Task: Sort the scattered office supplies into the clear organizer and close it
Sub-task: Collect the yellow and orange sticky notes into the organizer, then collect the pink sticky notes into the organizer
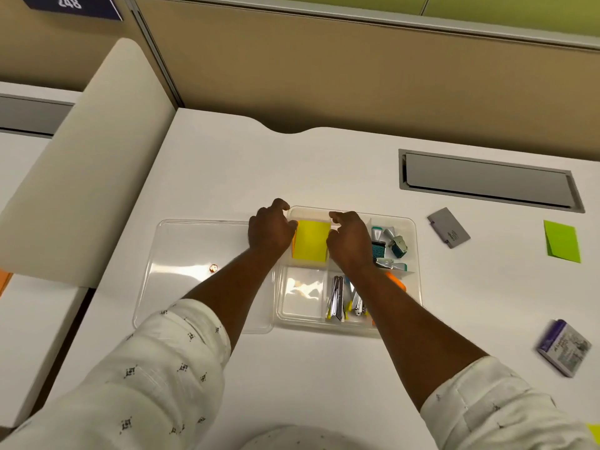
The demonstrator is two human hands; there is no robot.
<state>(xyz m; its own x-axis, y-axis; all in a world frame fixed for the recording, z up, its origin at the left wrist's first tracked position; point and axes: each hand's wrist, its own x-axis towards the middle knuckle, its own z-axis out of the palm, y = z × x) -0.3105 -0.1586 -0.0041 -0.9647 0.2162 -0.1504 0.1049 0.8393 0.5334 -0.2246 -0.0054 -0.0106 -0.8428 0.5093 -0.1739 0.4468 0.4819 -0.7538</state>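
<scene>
The clear organizer lies open on the white desk, its lid flat to the left. A yellow sticky note pad sits in the far-left compartment. My left hand touches the pad's left edge and my right hand its right edge, fingers curled on it. Binder clips and a teal stamp fill the far-right compartment. Staple strips lie in a near compartment, beside an orange item partly hidden by my right arm. The near-left compartment holds nothing.
On the desk to the right lie a grey card-like box, a green sticky note pad and a purple-and-white box. A grey cable hatch is set into the desk behind. A cream partition stands at the left.
</scene>
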